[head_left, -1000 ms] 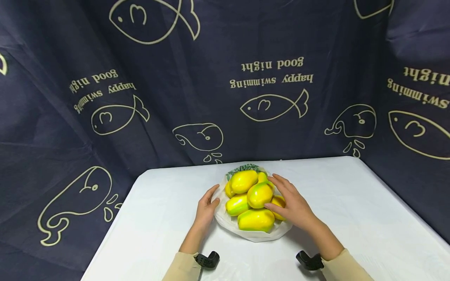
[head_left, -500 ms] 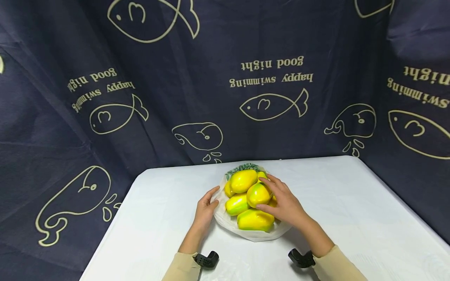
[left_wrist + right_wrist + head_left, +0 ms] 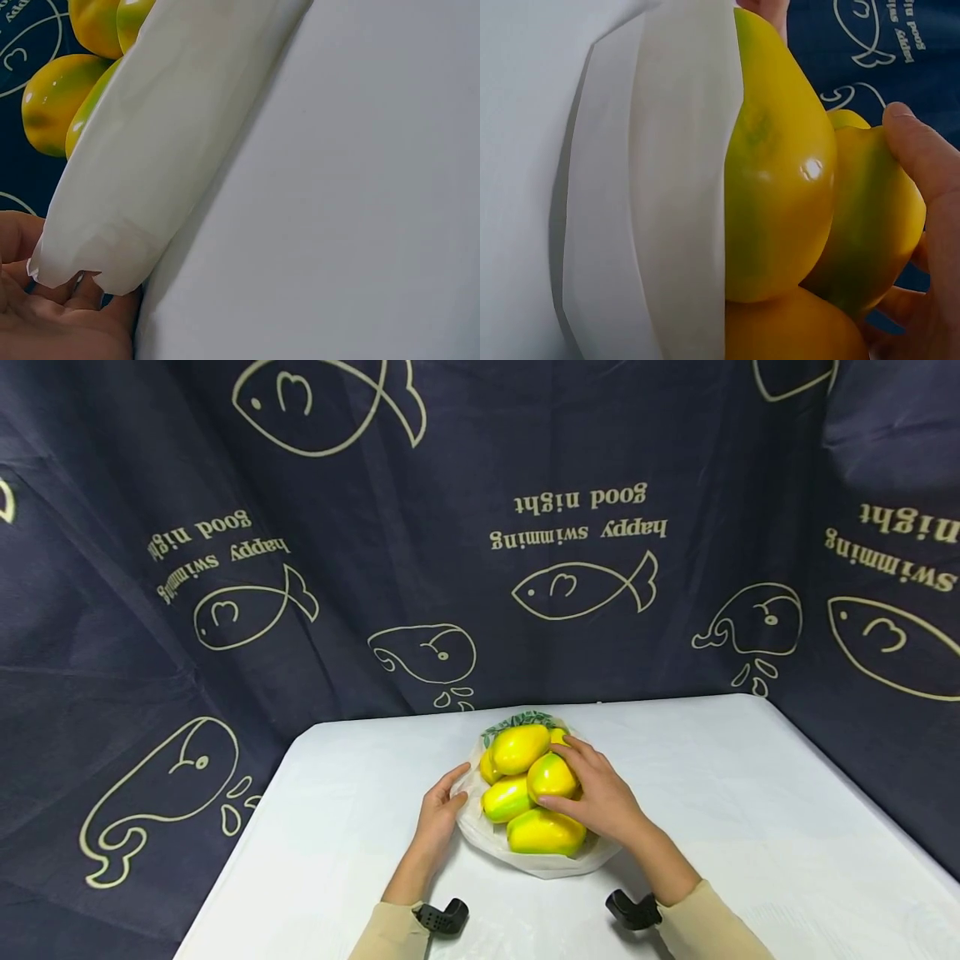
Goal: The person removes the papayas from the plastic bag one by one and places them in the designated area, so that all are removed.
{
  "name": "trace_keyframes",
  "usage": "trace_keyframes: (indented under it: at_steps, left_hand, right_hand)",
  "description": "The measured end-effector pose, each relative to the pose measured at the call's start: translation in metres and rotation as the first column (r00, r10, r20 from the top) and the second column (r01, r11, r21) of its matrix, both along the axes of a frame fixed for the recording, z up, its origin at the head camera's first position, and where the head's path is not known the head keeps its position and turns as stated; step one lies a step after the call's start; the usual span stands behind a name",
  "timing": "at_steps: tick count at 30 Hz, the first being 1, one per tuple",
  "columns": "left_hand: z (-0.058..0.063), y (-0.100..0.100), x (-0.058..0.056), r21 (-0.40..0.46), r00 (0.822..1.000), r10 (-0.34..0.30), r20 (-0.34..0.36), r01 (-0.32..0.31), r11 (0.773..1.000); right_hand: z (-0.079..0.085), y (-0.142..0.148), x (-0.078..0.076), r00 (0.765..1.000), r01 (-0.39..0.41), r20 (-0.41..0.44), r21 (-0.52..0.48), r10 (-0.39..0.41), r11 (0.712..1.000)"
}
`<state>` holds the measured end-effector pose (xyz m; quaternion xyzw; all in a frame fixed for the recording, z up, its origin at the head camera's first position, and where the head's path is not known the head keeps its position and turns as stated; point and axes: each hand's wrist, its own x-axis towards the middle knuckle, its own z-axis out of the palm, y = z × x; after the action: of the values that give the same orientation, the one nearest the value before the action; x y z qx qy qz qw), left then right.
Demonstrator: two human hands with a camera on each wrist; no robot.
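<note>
Several glossy yellow-green papayas are heaped in a white plastic bag (image 3: pixel 480 839) with a green leaf print at its back. My right hand (image 3: pixel 603 797) grips the top front papaya (image 3: pixel 551 777), thumb on its near side and fingers on its far side. In the right wrist view that papaya (image 3: pixel 874 210) sits between the thumb and fingers, behind a larger papaya (image 3: pixel 780 172). My left hand (image 3: pixel 435 810) is at the bag's left side, holding its rim. In the left wrist view the bag's edge (image 3: pixel 112 255) lies over the fingers, partly hiding them.
The bag stands on a white-covered table (image 3: pixel 345 827), near its back edge. A dark blue curtain (image 3: pixel 450 552) with fish and whale drawings hangs behind and at both sides. Black wrist cameras (image 3: pixel 446 917) sit on both wrists.
My right hand has moved left over the heap, and its thumb and fingers have come round the top front papaya. The left hand stays at the bag's rim.
</note>
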<state>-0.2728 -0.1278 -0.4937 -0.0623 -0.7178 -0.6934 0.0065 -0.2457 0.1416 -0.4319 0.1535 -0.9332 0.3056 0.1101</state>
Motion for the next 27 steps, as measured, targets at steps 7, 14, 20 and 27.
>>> trace_keyframes:
  at_steps: [7, 14, 20, 27]
  left_hand:
    - [-0.0003, -0.0002, 0.0005, 0.013, 1.000, -0.016, 0.008, 0.016, 1.000]
    - [-0.0006, -0.0008, 0.0018, 0.010, 1.000, -0.017, 0.001, 0.017, 1.000]
    - [-0.0002, 0.0002, 0.0024, 0.017, 1.000, -0.016, 0.002, 0.016, 1.000]
    - [-0.0007, 0.0005, 0.0012, -0.009, 1.000, -0.002, 0.003, 0.002, 1.000]
  right_hand:
    - [-0.0010, -0.0018, -0.0012, 1.000, 0.013, 0.002, -0.005, -0.013, 1.000]
    - [-0.0019, -0.0029, -0.0009, 0.999, 0.015, -0.028, -0.007, -0.016, 1.000]
    - [-0.0019, -0.0023, -0.0010, 0.999, 0.014, -0.052, -0.007, -0.014, 1.000]
    - [0.0009, 0.0001, -0.0007, 0.997, 0.003, -0.072, -0.024, -0.005, 1.000]
